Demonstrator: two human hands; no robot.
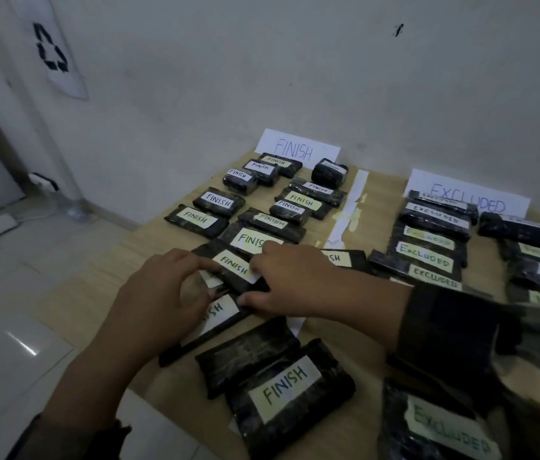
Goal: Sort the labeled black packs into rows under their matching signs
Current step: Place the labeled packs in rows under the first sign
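Both hands on 1 FINISH pack (237,267), mid-worktop (379,207), at the near end of the rows under the FINISH sign (296,149). Left hand (162,293) pinches its left end, fingers curled. Right hand (298,283) grips the right end, fingers over the top, thumb against the near edge. The pack lies partly over a second pack (220,315).

Wrap looks glossy and crinkled. I judge it slick, slightly yielding, probably light. The paper label looks stuck on and could lift or tear, so I keep my fingers off it. Best hold is on the short ends or long edges, squeezing across the body. EXCLUDED packs (424,255) sit in rows to the right.
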